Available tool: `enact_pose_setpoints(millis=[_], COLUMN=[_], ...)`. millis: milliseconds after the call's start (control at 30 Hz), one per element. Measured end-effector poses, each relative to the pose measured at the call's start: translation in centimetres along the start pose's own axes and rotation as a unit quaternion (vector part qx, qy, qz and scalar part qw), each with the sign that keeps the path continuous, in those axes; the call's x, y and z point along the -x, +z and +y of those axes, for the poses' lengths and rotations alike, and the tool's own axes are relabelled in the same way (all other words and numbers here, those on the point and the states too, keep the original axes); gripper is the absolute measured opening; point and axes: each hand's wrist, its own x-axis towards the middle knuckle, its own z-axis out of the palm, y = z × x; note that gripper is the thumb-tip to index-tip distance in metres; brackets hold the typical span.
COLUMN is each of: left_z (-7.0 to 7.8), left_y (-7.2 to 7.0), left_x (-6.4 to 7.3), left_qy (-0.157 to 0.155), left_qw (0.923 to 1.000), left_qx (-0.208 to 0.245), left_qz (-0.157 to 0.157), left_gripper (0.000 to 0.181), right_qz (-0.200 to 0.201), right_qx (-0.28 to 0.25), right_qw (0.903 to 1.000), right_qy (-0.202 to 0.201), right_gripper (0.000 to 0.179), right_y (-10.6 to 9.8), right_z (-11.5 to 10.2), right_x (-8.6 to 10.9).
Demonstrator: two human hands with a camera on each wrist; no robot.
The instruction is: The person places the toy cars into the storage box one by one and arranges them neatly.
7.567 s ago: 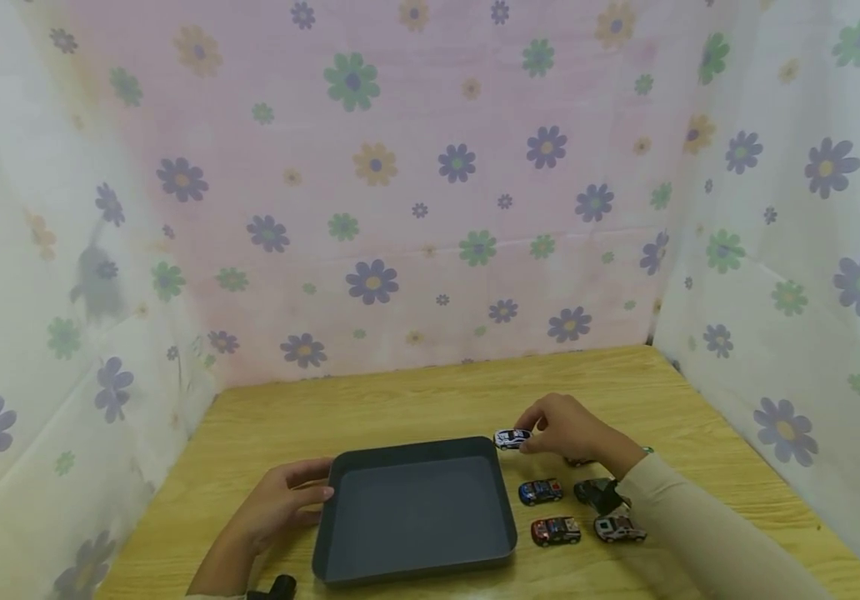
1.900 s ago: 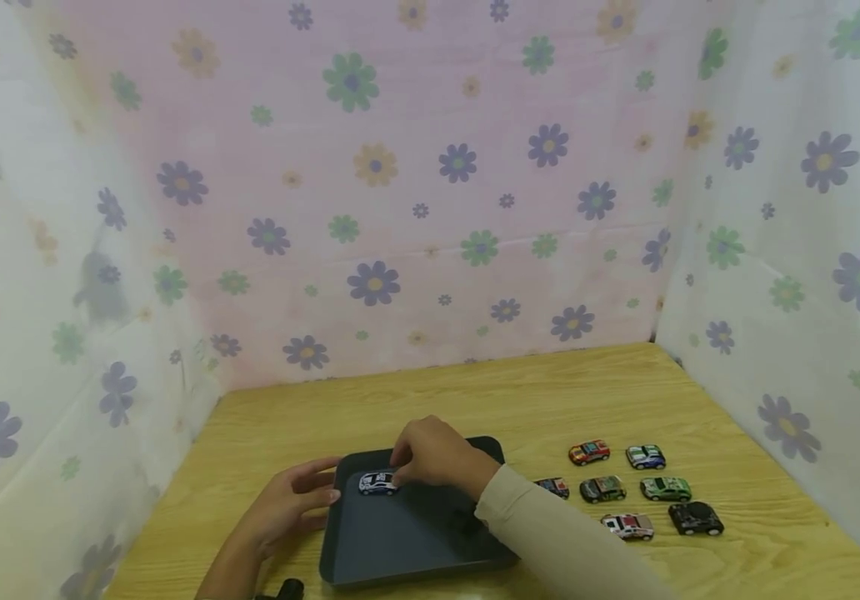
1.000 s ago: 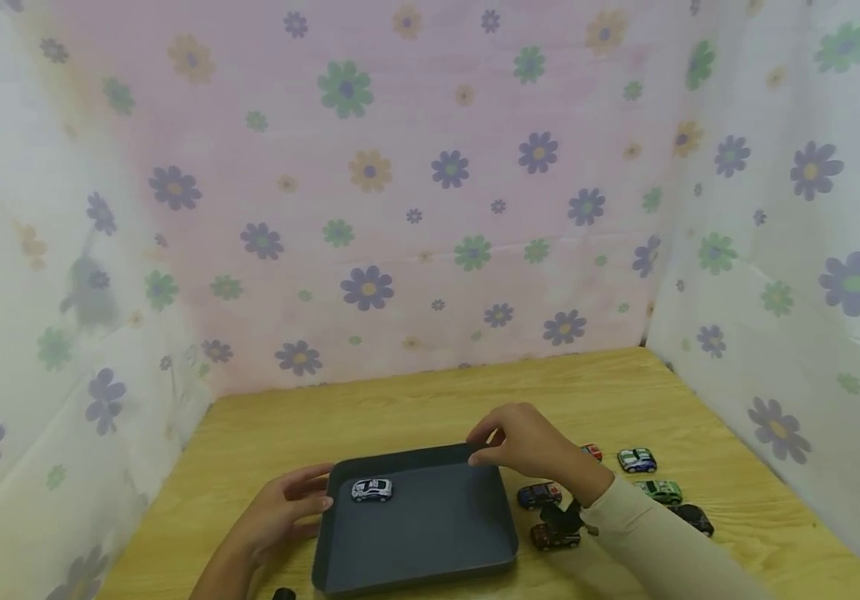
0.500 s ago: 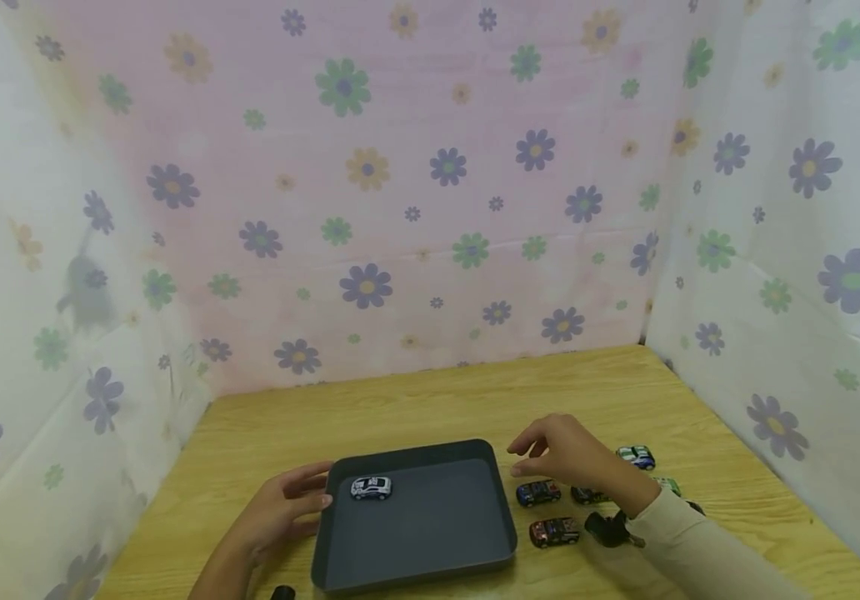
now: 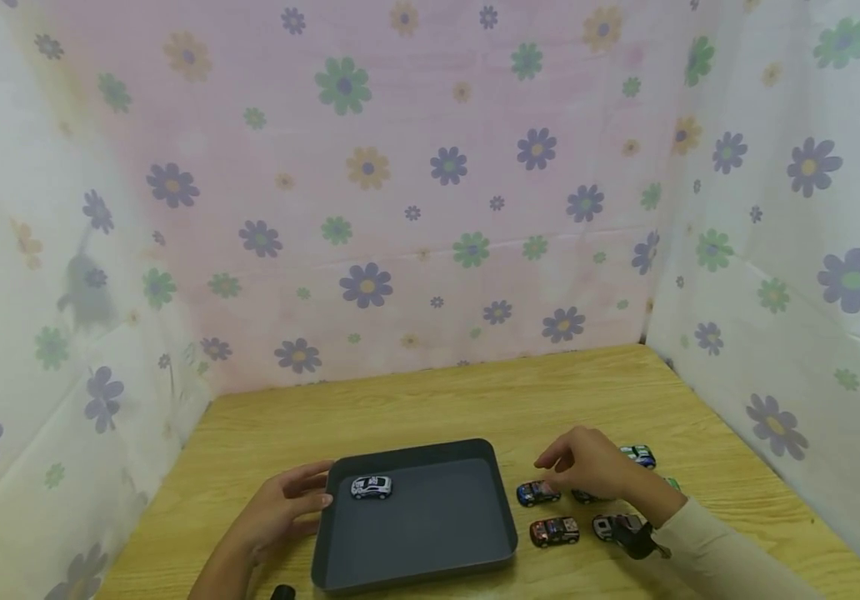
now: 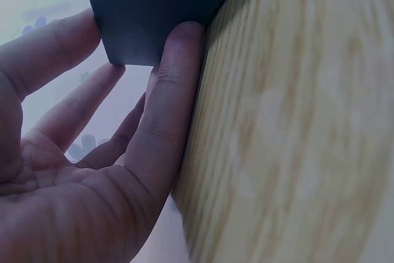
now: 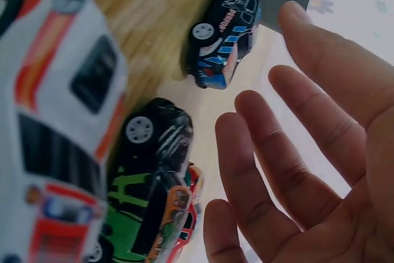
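Note:
The dark grey tray (image 5: 430,533) sits on the table with one white-and-black toy car (image 5: 372,487) inside, near its back left corner. My left hand (image 5: 276,510) touches the tray's left side; in the left wrist view its fingers (image 6: 166,97) lie against the outer wall. My right hand (image 5: 587,463) is over the toy cars right of the tray, holding nothing. Just below its fingertips is a blue-black toy car (image 5: 537,492). The right wrist view shows this blue-black car (image 7: 225,35) apart from the spread fingers (image 7: 277,164). The hand hides some cars.
Nearer the front stand a red-black toy car (image 5: 554,531) and a white one (image 5: 613,527), the latter partly behind a black wrist device (image 5: 636,542). A white-green-blue car (image 5: 638,455) shows beyond the right wrist. Flower-printed sheets (image 5: 430,208) enclose the table (image 5: 400,400).
My right hand brought the white-and-black car from right of the tray into it, let go, and moved back right over the other cars. The left hand stayed at the tray.

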Motion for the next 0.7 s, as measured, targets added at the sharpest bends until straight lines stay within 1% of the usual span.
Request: enact_pose_setpoints(millis=[67,467,700], left_z=[0.0,0.2,0.2], left_y=[0.0,0.3,0.3], left_x=[0.0,0.0,0.2], left_qy=[-0.002,-0.003,-0.005], left_qw=[1.0000,1.0000,0.9999], left_qx=[0.001,0.004,0.001], left_qz=[0.002,0.000,0.013], left_gripper=[0.069,0.069,0.068], right_qz=[-0.004,-0.016,-0.014], right_qx=[-0.003,-0.009,-0.014], right_qw=[0.9999,0.9994,0.9994], right_qy=[0.010,0.029,0.029], right_gripper=[0.028,0.031,0.025], right_y=[0.1,0.6,1.1], right_z=[0.1,1.0,1.0], right_x=[0.1,0.0,-0.3])
